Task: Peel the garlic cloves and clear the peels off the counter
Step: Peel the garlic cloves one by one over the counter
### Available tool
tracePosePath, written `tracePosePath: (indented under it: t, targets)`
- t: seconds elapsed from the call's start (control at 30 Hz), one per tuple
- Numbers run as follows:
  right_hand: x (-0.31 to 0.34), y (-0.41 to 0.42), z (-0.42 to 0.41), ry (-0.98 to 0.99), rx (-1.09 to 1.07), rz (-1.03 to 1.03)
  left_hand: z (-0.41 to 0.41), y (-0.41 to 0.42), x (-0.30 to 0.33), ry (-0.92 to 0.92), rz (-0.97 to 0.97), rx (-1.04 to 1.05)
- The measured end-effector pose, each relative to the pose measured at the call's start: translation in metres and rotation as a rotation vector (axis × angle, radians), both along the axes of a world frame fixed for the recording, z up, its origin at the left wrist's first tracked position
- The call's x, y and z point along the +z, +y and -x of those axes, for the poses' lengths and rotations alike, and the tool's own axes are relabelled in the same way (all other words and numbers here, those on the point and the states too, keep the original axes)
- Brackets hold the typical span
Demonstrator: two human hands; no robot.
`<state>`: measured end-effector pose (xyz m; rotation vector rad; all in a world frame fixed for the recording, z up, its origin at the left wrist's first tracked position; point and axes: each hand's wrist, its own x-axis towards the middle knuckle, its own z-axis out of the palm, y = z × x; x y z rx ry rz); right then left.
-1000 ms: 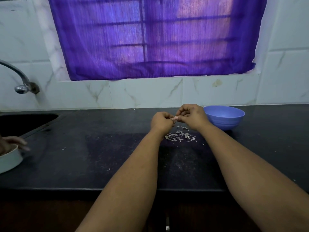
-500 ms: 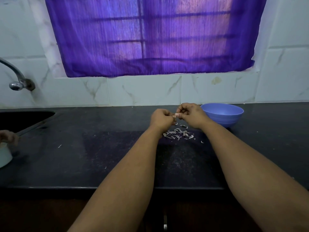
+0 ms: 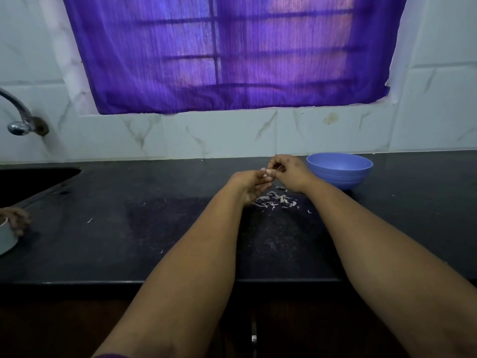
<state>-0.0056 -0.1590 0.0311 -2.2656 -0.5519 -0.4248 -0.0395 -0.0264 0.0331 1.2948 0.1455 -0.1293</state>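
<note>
The dark stone-like counter [image 3: 103,228] looks matt and dusty, the round blue bowl [image 3: 339,174] smooth, probably plastic. The curved metal tap [image 3: 18,117] shines before glossy white marble-veined tiles [image 3: 219,135]; thin purple cloth curtain [image 3: 232,52].

Your forearms [image 3: 196,267] are bare from wrist to elbow, no watch or rings showing; at 6 o'clock, a sliver of purple sleeve [image 3: 111,355] peeks in.

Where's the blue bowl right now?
The blue bowl sits on the black counter near the back wall, just right of the right hand.
</note>
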Motion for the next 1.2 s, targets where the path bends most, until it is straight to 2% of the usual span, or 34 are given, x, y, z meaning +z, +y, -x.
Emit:
tracePosePath:
  t: [0.2,0.43,0.53,0.77,0.87,1.0,1.2]
  targets:
    - [0.003,-0.001,0.005,-0.012,-0.016,0.039,0.003,0.003,0.001,0.005,-0.109,-0.068]
    - [0.007,0.005,0.006,-0.056,-0.060,-0.015,-0.002,0.001,0.002,-0.129,-0.014,0.007]
    - [0.007,0.005,0.005,-0.059,-0.060,-0.034,-0.006,0.002,0.001,-0.184,-0.041,0.011]
    - [0.010,0.005,0.007,-0.012,-0.072,-0.324,-0.012,0.007,-0.001,-0.187,-0.070,0.101]
    - [0.012,0.003,0.010,-0.021,-0.113,-0.364,-0.011,0.005,-0.003,-0.231,-0.094,0.088]
    - [0.013,-0.003,0.013,-0.014,-0.162,-0.341,-0.010,0.006,-0.005,-0.300,-0.139,0.108]
    - [0.013,-0.007,0.017,0.004,-0.180,-0.182,-0.006,0.008,-0.006,-0.337,-0.162,0.108]
